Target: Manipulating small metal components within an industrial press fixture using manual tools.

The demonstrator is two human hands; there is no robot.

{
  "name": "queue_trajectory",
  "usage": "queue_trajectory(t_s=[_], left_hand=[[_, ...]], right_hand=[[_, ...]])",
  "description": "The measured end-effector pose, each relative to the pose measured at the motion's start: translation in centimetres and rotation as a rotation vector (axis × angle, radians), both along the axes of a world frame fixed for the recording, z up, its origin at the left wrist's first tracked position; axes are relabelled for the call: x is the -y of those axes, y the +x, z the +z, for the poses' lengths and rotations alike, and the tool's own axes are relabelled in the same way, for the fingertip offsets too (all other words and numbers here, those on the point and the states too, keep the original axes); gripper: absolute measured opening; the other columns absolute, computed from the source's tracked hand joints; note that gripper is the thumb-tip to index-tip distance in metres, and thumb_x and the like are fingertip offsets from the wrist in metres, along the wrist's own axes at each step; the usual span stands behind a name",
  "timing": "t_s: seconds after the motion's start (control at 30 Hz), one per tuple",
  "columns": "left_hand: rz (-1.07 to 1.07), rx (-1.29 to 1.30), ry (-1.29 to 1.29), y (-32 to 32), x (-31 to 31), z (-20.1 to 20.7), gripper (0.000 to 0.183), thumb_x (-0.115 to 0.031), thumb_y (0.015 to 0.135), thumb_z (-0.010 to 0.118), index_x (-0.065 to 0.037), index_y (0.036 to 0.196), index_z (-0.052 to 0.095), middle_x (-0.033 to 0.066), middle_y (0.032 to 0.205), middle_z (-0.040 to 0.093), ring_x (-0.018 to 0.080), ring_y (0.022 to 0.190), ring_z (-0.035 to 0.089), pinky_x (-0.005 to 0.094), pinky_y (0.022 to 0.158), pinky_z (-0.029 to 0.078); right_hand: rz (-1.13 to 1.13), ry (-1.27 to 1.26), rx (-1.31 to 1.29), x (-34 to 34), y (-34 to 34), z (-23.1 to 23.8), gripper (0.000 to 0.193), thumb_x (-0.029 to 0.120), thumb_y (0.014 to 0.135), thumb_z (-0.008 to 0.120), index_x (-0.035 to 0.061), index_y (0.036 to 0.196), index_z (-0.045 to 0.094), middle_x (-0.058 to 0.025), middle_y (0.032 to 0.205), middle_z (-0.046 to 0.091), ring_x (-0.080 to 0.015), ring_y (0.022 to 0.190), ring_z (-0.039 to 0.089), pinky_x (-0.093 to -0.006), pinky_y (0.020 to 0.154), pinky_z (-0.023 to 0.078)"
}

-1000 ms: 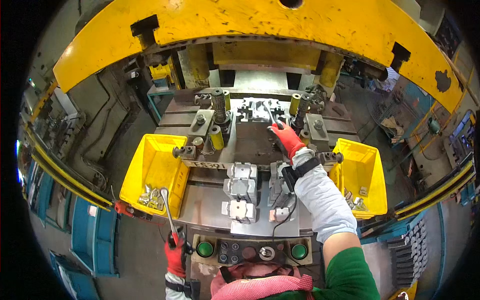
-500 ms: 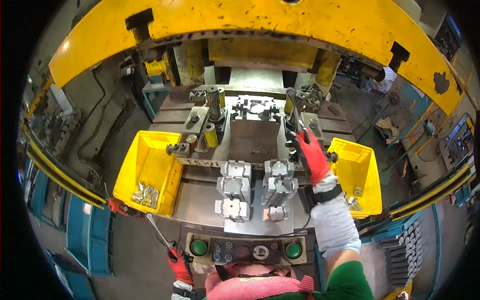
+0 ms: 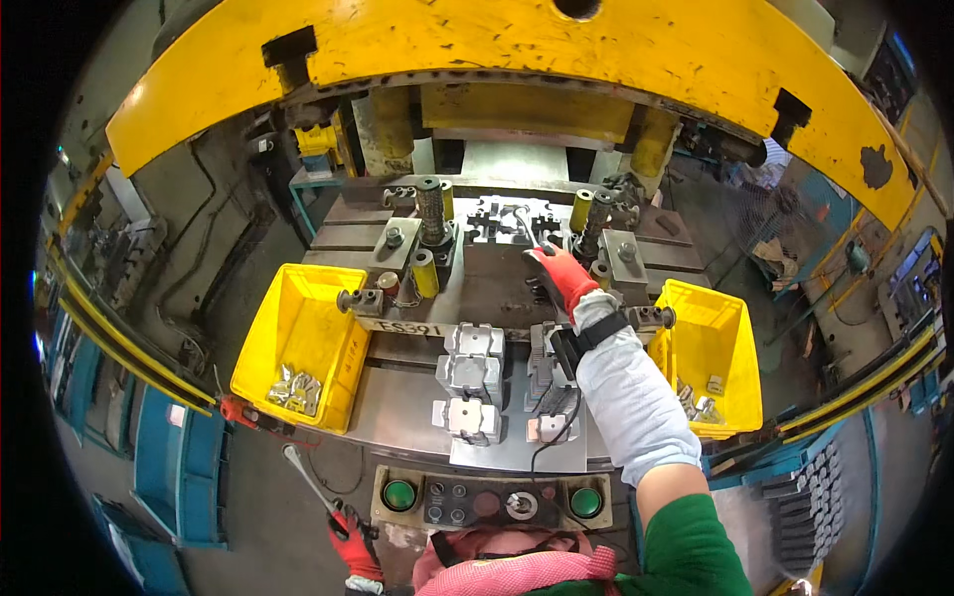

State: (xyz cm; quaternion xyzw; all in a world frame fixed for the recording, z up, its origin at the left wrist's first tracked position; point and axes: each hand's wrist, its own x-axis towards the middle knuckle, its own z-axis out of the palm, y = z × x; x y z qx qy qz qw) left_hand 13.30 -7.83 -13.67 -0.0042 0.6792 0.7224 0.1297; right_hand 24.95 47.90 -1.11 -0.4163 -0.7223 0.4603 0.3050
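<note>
My right hand (image 3: 563, 275), in a red and black glove, reaches forward over the press die. Its fingers are closed on a thin metal rod tool (image 3: 527, 226), whose round head is at the bright cut-out die insert (image 3: 487, 221); I cannot tell whether it touches. Low on the left, my left hand (image 3: 355, 543), gloved the same way, is wrapped round a similar metal rod tool (image 3: 310, 479) with a round head, pointing up and left. Stacked stamped metal parts stand in a left group (image 3: 470, 372) and a right group (image 3: 547, 363), the right one partly behind my right arm.
Yellow bins with small metal pieces flank the die, one left (image 3: 263, 338) and one right (image 3: 730, 358). Guide posts (image 3: 430, 214) rise beside the insert. Overhead spans the yellow press beam (image 3: 537, 45). A control panel (image 3: 462, 492) with two green buttons sits close to me.
My right hand has swung left from beside the right guide post, bringing its tool's head to the die insert. My left hand and its tool have dropped slightly. The view has shifted a little.
</note>
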Motion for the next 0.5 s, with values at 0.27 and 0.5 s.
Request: queue_trajectory(t_s=[0.27, 0.5], left_hand=[[0.089, 0.227, -0.09, -0.2, 2.1, -2.3, 0.029, -0.017, 0.079, 0.056, -0.013, 0.107, 0.046, -0.001, 0.074, 0.051, 0.0086, 0.049, 0.045, 0.0224, 0.037, 0.04], [-0.001, 0.36, -0.121, -1.5, 0.0, -5.6, 0.024, -0.022, 0.079, 0.056, -0.013, 0.099, 0.047, -0.0001, 0.077, 0.051, 0.0115, 0.051, 0.048, 0.026, 0.038, 0.043]], right_hand=[[0.037, 0.13, 0.235, 0.9, 1.5, 2.4, 0.035, 0.034, 0.075, 0.053, 0.0032, 0.091, 0.056, -0.0145, 0.086, 0.059, -0.0273, 0.082, 0.055, -0.0324, 0.074, 0.041], [0.019, -0.05, -0.049, 4.9, 3.6, 5.8, 0.034, 0.031, 0.079, 0.053, 0.0029, 0.099, 0.052, -0.0089, 0.087, 0.058, -0.0155, 0.08, 0.052, -0.0279, 0.072, 0.04]])
